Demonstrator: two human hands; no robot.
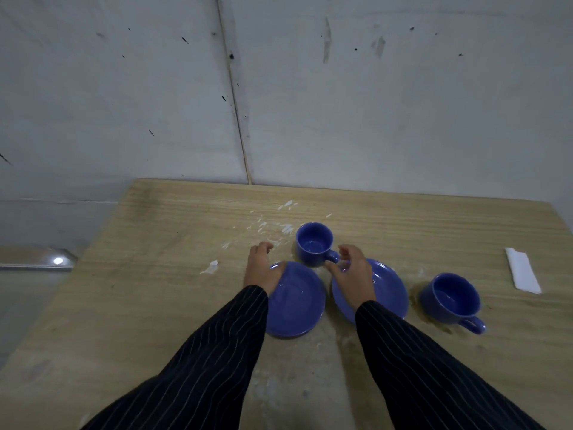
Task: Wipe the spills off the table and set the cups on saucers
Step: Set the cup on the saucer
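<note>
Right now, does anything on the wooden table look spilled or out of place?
Yes. White spill marks lie behind the far blue cup, and both blue cups stand on the wooden table, not on saucers.

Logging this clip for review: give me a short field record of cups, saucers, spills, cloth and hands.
cups: far cup and right cup, both on bare table
saucers: left saucer, right saucer, both empty
spills: white smears unwiped
cloth: folded white cloth, untouched
left hand: at left saucer's rim
right hand: fingers at far cup's handle
</note>
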